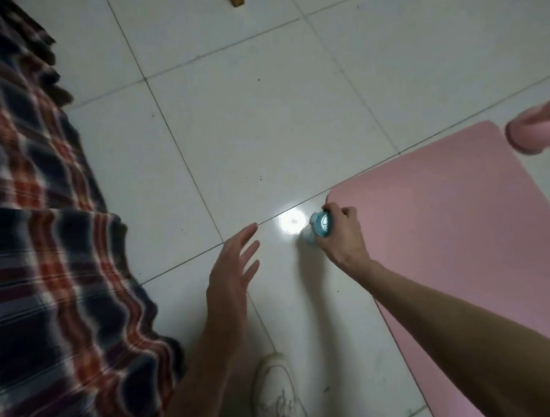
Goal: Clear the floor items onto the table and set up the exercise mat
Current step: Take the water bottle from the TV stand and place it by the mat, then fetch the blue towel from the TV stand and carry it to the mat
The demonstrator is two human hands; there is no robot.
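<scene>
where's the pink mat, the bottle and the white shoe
pink mat (445, 217): head view, bare middle of its flat surface
bottle (322, 225): head view, blue cap held by the right hand
white shoe (273, 392): head view, on the toe and laces

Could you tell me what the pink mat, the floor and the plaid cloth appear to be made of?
Pink mat: probably foam, matte, rounded corners. Floor: glazed tile, glossy, with grout lines and a bright light reflection. Plaid cloth: soft woven fabric, draped in folds; the fibre cannot be told.
</scene>
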